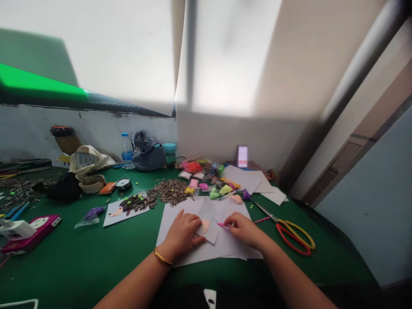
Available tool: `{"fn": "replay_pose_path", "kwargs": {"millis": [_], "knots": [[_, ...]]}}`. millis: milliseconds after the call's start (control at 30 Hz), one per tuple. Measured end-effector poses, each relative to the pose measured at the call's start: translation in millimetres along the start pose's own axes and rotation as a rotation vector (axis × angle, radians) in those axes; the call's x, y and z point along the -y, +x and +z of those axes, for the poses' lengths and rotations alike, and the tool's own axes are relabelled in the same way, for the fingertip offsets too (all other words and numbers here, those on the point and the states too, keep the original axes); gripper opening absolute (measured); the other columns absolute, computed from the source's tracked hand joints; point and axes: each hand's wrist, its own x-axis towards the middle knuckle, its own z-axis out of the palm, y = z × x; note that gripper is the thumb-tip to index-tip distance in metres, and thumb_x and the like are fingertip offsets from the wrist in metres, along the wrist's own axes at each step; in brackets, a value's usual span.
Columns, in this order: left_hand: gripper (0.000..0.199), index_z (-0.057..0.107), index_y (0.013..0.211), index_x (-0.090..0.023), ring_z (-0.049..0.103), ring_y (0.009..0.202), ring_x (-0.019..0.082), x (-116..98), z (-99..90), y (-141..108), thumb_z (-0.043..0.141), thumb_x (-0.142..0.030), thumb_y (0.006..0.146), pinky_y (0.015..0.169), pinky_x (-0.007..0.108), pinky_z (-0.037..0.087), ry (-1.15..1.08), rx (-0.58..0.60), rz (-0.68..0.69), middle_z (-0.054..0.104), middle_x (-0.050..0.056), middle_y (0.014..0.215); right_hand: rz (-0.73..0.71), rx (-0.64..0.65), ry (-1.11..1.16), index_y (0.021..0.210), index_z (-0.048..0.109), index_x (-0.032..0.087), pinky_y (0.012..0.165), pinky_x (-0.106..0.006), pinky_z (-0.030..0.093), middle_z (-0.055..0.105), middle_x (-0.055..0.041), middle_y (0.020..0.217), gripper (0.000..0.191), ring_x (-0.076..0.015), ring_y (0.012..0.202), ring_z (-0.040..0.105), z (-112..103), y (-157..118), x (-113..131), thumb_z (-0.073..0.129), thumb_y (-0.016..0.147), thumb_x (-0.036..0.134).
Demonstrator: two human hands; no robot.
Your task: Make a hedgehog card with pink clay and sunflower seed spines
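In the head view, my left fingers [189,221] are released, laid loosely over the left edge of a small white card [212,235], with the thumb near its lower corner. My right fingers [232,219] are pinched around a slim pink tool [222,225]; its tip points left, toward the card, and its other end sticks out to the right of my hand. Between my two sets of fingers, the card shows a drawn oval [207,212] filled with small marks, and a peach clay piece [205,225] lies at its lower left, just beside my left fingertips. Under the card and both hands are larger white sheets [186,254] on the green bench [128,253].

Beyond my left fingers sits a heap of striped seeds [170,192], and farther left lies a decorated card [112,216] with a peach animal face, seeds and green dots. Beyond my right fingers are packets of coloured clay [214,193] and a peach lump [237,198]. To the right of my right fingers, scissors [294,235] with red and yellow handles lie with their blades pointing away to the upper left.
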Motion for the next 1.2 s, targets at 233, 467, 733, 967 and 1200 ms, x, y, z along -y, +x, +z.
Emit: {"fn": "replay_pose_path", "kwargs": {"millis": [233, 467, 733, 967, 1200], "knots": [[0.011, 0.062, 0.079, -0.022, 0.063, 0.082, 0.023, 0.1, 8.7, 5.8, 0.055, -0.019, 0.087, 0.108, 0.049, 0.031, 0.001, -0.063, -0.036, 0.069, 0.005, 0.082, 0.021, -0.066, -0.169, 0.1, 0.069, 0.023, 0.072, -0.027, 0.041, 0.07, -0.0051, 0.098, 0.025, -0.0203, 0.089, 0.063, -3.6, 4.5, -4.4, 0.048, 0.087, 0.018], [0.019, 0.055, 0.077, -0.022, 0.057, 0.067, 0.02, 16.4, 10.0, 9.4, 0.045, -0.029, 0.091, 0.066, 0.03, 0.041, -0.201, -0.209, -0.344, 0.062, 0.002, 0.072, -0.222, 0.007, 0.01, 0.104, 0.066, 0.024, 0.085, -0.033, 0.048, 0.072, -0.0042, 0.107, 0.025, -0.021, 0.101, 0.066, 9.6, -10.2, 20.0, 0.044, 0.092, 0.023], [0.022, 0.052, 0.079, -0.022, 0.057, 0.064, 0.018, 38.1, 12.8, 13.9, 0.042, -0.036, 0.092, 0.059, 0.027, 0.037, -0.323, -0.309, -0.445, 0.059, -0.001, 0.069, -0.479, 0.176, -0.133, 0.12, 0.064, 0.021, 0.116, -0.048, 0.027, 0.059, -0.01, 0.138, 0.031, -0.0252, 0.136, 0.046, 49.7, -6.0, 50.5, 0.042, 0.097, 0.021], [0.014, 0.058, 0.081, -0.021, 0.058, 0.071, 0.019, 16.9, 8.3, 7.0, 0.048, -0.027, 0.09, 0.064, 0.028, 0.038, -0.172, -0.241, -0.29, 0.063, 0.002, 0.078, -0.483, 0.014, 0.132, 0.109, 0.066, 0.022, 0.098, -0.036, 0.046, 0.07, -0.0075, 0.112, 0.023, -0.022, 0.11, 0.062, 56.6, -1.1, 30.2, 0.05, 0.092, 0.022], [0.017, 0.068, 0.079, -0.021, 0.061, 0.081, 0.021, 4.7, 10.5, 4.8, 0.055, -0.013, 0.084, 0.073, 0.03, 0.041, -0.047, -0.096, -0.013, 0.069, 0.004, 0.082, -0.128, -0.458, 0.577, 0.101, 0.063, 0.021, 0.072, -0.031, 0.049, 0.063, -0.0029, 0.082, 0.033, -0.0196, 0.078, 0.06, 44.6, 8.6, 2.1, 0.053, 0.091, 0.051]]}}
